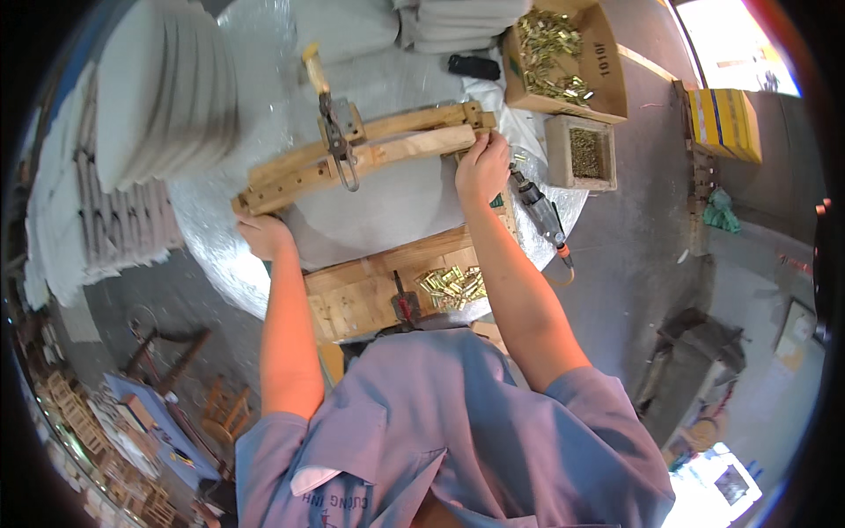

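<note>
A curved wooden jig (pixel 290 164) spans the worktop in front of me, with a metal toggle clamp (pixel 334 132) on its middle and a yellow handle standing off the far side. A curved wooden rail (pixel 400 150) lies along its near edge, under the clamp's loop. My left hand (pixel 267 236) is closed at the left end, its fingertips partly hidden beneath the wood. At the right end my right hand (pixel 483 170) grips the wood with bent fingers. Under the jig is a grey padded panel (pixel 378 211).
Right of my right hand lies a power screwdriver (pixel 539 209) with a hose. Beyond it are a tray of screws (pixel 588 154) and a cardboard box (pixel 612 66) of brass-coloured fittings. More brass pieces (pixel 453 286) sit on a wooden board near me. Grey pads (pixel 163 97) stand stacked at left.
</note>
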A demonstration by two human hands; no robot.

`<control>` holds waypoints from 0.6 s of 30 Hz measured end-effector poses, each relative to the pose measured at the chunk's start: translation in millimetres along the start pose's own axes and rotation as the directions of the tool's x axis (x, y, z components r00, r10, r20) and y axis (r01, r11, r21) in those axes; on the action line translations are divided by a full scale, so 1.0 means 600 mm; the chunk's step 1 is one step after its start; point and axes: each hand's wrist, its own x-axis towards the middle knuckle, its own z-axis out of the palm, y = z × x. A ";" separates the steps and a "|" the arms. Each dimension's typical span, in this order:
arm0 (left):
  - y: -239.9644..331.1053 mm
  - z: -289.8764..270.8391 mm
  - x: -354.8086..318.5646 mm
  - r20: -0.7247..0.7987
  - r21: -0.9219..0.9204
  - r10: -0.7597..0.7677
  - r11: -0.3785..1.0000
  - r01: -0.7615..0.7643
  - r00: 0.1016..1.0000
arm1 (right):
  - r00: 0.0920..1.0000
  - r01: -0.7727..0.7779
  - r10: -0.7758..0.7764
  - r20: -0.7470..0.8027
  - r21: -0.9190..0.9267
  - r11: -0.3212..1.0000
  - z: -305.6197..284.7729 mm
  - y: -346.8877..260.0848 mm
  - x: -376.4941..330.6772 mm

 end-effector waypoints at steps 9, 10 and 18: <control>-0.113 -0.168 -0.137 0.163 -0.451 0.614 0.742 -0.496 0.772 | 0.995 -0.079 0.020 0.100 0.635 0.768 -0.197 0.210 -0.051; -0.155 -0.185 -0.170 0.142 -0.441 0.686 0.689 -0.575 0.713 | 0.992 -0.128 0.083 0.098 0.661 0.739 -0.225 0.240 -0.091; -0.301 -0.257 -0.395 0.580 -0.425 0.632 0.773 -0.471 0.514 | 0.924 -0.293 0.191 0.333 0.291 0.911 -0.309 0.357 -0.331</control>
